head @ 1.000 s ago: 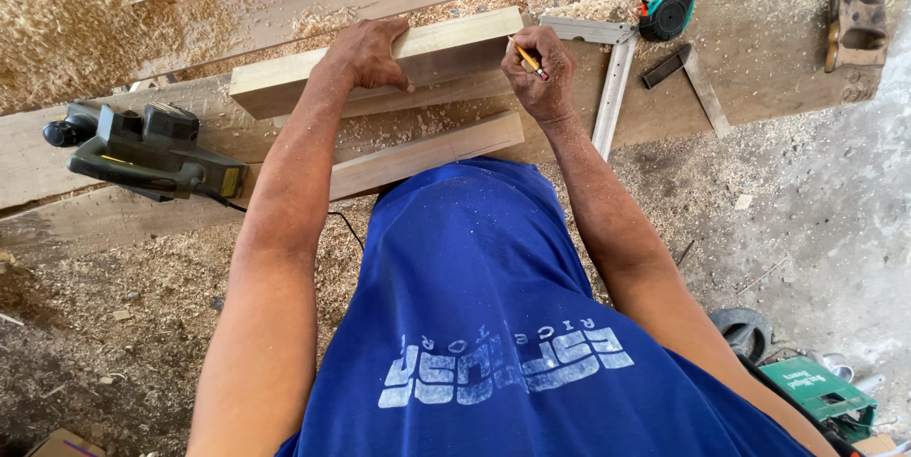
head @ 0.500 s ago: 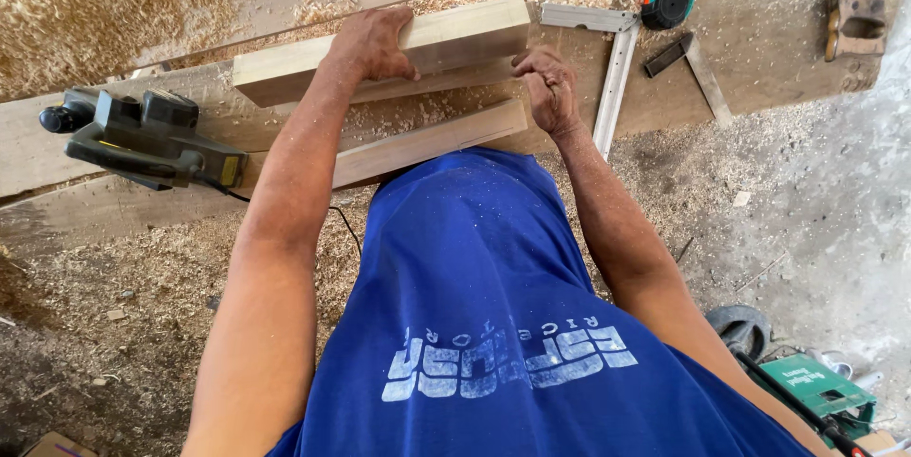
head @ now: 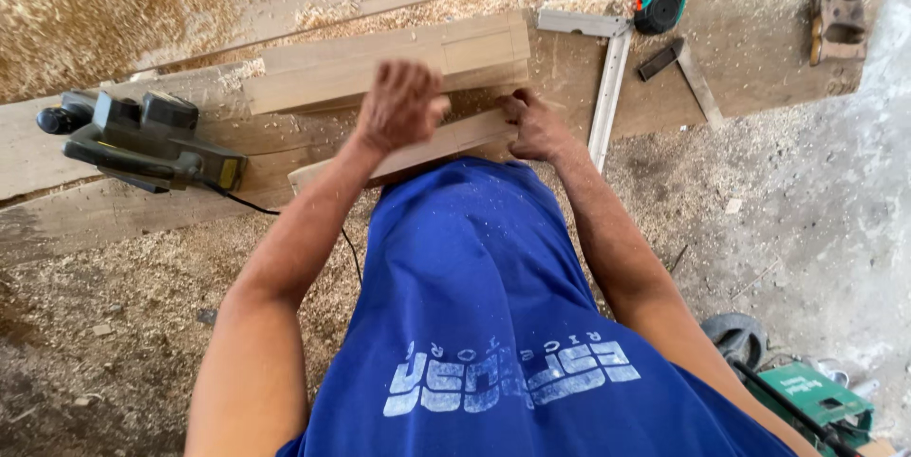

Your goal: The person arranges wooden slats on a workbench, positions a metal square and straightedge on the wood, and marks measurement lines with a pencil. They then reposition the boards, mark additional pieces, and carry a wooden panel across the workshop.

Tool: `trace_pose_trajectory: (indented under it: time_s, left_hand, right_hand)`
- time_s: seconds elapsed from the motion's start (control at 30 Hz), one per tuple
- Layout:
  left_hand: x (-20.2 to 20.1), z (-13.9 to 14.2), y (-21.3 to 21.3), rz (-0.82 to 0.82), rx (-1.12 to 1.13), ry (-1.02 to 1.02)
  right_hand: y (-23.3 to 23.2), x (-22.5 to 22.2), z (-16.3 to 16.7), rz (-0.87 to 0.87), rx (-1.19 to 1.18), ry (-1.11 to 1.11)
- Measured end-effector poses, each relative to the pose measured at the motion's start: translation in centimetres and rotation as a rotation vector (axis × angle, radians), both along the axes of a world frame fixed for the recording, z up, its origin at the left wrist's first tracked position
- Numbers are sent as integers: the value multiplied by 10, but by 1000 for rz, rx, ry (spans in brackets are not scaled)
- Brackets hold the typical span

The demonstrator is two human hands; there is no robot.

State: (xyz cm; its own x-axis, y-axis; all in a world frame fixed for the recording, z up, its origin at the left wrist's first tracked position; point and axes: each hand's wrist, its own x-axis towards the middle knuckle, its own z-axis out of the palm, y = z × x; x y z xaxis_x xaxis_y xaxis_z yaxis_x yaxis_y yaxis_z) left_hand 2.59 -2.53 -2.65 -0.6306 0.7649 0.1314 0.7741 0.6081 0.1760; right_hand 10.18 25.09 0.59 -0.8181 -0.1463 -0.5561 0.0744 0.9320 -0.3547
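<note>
Hands meet over narrow wood strip [head: 446, 139] at the near edge of the sawdust-covered worktop [head: 759, 68], just in front of the thick wood block [head: 389, 63], likely so both pieces stay within reach. Right hand [head: 536, 125] rests fingers on the strip's end, grip closed down onto it. Left hand [head: 399, 106] is blurred above the strip, fingers curled; can't tell if its grip holds anything. Electric planer [head: 142, 139] sits left, metal square [head: 603, 68] right.

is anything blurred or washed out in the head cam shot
Head view: the left hand is smeared by motion blur, while the right hand on the wooden strip is sharper; the electric planer and metal square look crisp; the pale floor at right is brightly lit, nearly washed out.
</note>
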Motion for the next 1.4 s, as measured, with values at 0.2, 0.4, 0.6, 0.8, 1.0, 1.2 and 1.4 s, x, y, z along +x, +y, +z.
trace_pose_trajectory:
  time_s: [0.2,0.4,0.6,0.8,1.0,1.2,1.4]
  left_hand:
    - [50,15,-26,261,-216,-626]
    - [48,29,-50,271,-288,-847]
    - [50,89,-46,285,-409,-881]
    - [25,129,-54,364,-136,-397]
    - [-13,80,-47,393,-48,42]
    - [-27,52,-44,443,-78,-118]
    - [-49,64,1,337,-7,-99]
  right_hand:
    - [9,4,-27,-2,-158,205]
    - [17,11,-18,21,-235,204]
    - [34,6,22,-3,-438,209]
    - [41,-23,34,35,-438,745]
    - [28,-53,22,38,-328,980]
    - [38,-52,22,-92,-393,856]
    - [32,-83,37,-189,-727,786]
